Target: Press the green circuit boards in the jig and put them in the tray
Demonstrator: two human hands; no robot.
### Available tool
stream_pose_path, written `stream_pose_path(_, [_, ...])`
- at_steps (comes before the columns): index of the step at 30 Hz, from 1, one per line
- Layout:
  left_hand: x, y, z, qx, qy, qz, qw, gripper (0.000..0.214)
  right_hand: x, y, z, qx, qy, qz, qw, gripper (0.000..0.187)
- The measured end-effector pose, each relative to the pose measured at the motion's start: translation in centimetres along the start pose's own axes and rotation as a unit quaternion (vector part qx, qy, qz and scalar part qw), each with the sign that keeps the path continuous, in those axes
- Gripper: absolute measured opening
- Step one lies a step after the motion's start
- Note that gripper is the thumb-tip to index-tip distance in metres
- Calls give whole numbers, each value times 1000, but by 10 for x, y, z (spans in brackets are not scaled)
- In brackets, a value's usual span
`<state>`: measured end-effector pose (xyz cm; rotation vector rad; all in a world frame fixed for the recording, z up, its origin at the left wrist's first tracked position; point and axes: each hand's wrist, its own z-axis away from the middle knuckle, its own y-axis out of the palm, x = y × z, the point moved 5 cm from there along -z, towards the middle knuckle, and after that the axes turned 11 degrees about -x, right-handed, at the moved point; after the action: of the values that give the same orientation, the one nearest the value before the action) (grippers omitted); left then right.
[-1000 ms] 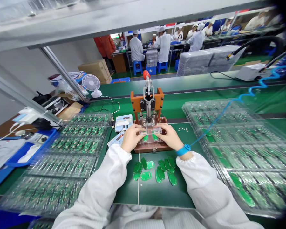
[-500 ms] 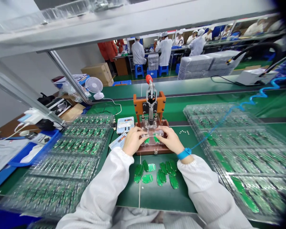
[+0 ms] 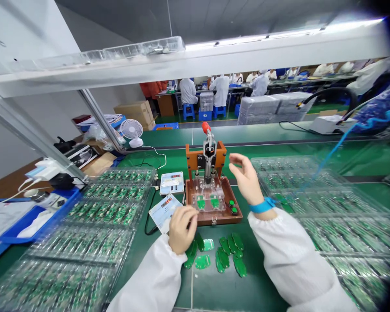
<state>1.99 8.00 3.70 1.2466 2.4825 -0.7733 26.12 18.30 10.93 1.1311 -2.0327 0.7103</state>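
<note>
A brown test fixture (image 3: 199, 219) stands in the middle of the bench, with an orange frame (image 3: 191, 157) and a toggle clamp whose red handle (image 3: 206, 127) points up. Two green circuit boards (image 3: 200, 202) lie in its clear plate (image 3: 211, 208). My left hand (image 3: 183, 229) hovers at the fixture's front left corner, fingers bent, thumb a little apart, holding nothing visible. My right hand (image 3: 245, 177), a blue strap at its wrist, is raised right of the orange frame, empty, fingers curved and apart. Loose green boards (image 3: 224, 255) lie in front of the fixture.
Clear trays of boards stand at left (image 3: 113, 195) and right (image 3: 338, 216). Two small display boxes (image 3: 171, 183) with cables sit left of the fixture, below a white fan (image 3: 131, 130). A shelf (image 3: 247, 60) spans overhead. People in white work at benches beyond.
Both hands have left the clear plate. My left hand has drawn back toward me and left; my right hand has risen beside the frame. The view has tilted upward.
</note>
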Motion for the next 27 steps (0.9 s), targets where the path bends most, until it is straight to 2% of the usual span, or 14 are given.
stream_pose_path(3, [-14,6,13,61,67,64,994,12,33,15,-52,-10,-44,-15,999,42])
stream_pose_path(6, [-17,14,17,93,87,79,989,16,52,45,-102,41,-23,-17,999,47])
stream_pose_path(8, [-16,16,17,94,90,74,989,19,64,62,-124,93,3,-24,995,56])
stream_pose_path(10, [-16,17,16,95,91,69,989,20,83,69,-131,123,7,-38,992,56])
stream_pose_path(13, [-16,17,16,101,85,65,989,20,126,51,-108,94,-75,-79,990,39])
stream_pose_path(15, [-15,18,18,107,82,63,989,20,154,29,-73,47,-162,-86,982,32])
stream_pose_path(17, [-15,20,19,111,83,62,988,20,169,11,-34,18,-212,-69,975,32])
stream_pose_path(19, [-15,21,20,114,83,59,988,20,171,1,0,21,-236,-37,971,36])
stream_pose_path(21, [-15,22,21,118,79,54,988,20,165,-4,20,23,-240,-21,970,39])
stream_pose_path(27, [-16,23,22,119,59,57,989,20,134,1,42,26,-244,-54,968,48])
